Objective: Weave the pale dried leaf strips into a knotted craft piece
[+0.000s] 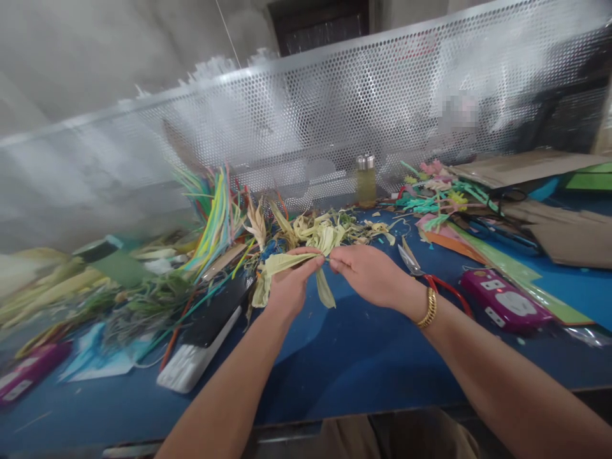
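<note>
Over the blue table [349, 357], pale green strips that look like dried corn husk [326, 292] are held between both hands. My left hand [292, 287] is closed on them, with the thumb along the top and loose ends hanging down on either side. My right hand [368, 271], with a gold bracelet at the wrist, pinches the narrow end of the husk close to the left fingertips. Just beyond the hands lies a heap of pale husk pieces [325, 234]. Scissors [410, 260] with red handles rest to the right of my right hand.
A purple power strip [504, 301], cardboard [564, 236] and colourful craft stems [435, 197] lie at right. A lidded bottle [366, 183] stands by the perforated metal screen [335, 121]. At left are a black phone-like slab [217, 315], a blue mask [98, 357] and bundled coloured strips [217, 220].
</note>
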Demonstrator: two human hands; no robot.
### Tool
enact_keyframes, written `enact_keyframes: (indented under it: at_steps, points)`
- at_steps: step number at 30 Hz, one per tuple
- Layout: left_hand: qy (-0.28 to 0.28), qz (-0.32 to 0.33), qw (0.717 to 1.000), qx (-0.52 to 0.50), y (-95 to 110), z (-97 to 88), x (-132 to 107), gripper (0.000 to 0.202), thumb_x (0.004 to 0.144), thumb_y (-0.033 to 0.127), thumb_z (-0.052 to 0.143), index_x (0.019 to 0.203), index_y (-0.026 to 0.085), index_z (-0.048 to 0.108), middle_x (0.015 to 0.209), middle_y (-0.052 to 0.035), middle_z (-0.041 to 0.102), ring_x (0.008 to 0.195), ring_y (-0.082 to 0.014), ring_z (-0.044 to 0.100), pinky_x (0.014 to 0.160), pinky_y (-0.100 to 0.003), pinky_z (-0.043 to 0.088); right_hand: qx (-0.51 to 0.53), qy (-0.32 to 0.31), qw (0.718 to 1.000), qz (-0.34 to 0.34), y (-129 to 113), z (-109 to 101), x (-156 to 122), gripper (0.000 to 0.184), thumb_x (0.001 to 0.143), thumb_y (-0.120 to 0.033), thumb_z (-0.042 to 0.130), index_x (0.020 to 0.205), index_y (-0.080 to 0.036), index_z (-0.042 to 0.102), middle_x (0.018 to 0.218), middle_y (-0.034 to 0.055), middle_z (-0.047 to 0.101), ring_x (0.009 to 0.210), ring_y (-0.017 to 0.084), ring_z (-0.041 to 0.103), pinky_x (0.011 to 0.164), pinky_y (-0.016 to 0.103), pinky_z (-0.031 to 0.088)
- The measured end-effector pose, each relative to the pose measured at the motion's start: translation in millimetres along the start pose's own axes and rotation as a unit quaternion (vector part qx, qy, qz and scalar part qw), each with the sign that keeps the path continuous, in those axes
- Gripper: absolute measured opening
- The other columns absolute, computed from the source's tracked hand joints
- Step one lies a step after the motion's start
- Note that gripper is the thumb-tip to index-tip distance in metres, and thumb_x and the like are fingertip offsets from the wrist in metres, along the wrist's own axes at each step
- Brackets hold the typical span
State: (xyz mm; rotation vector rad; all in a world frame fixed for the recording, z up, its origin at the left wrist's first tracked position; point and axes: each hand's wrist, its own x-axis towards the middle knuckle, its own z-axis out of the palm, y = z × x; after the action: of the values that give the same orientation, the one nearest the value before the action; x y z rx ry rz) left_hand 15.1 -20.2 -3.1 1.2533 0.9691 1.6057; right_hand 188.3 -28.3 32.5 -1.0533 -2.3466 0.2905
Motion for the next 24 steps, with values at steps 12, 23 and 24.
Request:
enact_keyframes:
  at_steps: [12, 23, 24]
  points:
    - [-0.068, -0.041, 0.995, -0.067, -2, 1.8, -1, 0.026, 0.061, 0.020, 0.081, 0.085, 0.019, 0.070, 0.081, -0.0006, 0.068, 0.077, -0.0122, 0.061, 0.073, -0.023, 0.047, 0.017, 0.031, 0.999, 0.000, 14, 5, 5, 0.018, 0.088, -0.025, 0.048, 0.073, -0.018, 0.057, 0.075, 0.0023, 0.060, 0.070, 0.014, 0.051, 0.065, 0.026, 0.034]
    - [-0.069, 0.083, 0.980, 0.165, 5, 0.3, -6, 0.012, 0.067, 0.021, 0.072, 0.078, 0.019, 0.071, 0.076, -0.0035, 0.068, 0.072, -0.0177, 0.059, 0.068, -0.028, 0.045, -0.036, 0.175, 0.979, -0.095, -3, 5, 0, 0.037, 0.079, -0.036, 0.066, 0.115, -0.026, 0.063, 0.107, 0.0080, 0.056, 0.102, 0.025, 0.047, 0.090, 0.042, 0.034]
    - [-0.077, 0.115, 0.973, 0.183, 6, -0.8, -7, 0.011, 0.067, 0.021, 0.070, 0.077, 0.019, 0.071, 0.075, -0.0036, 0.068, 0.070, -0.0182, 0.058, 0.067, -0.029, 0.045, -0.034, 0.162, 0.980, -0.107, -5, 9, 0, 0.037, 0.081, -0.034, 0.065, 0.116, -0.026, 0.062, 0.106, 0.0080, 0.056, 0.101, 0.024, 0.047, 0.089, 0.041, 0.035]
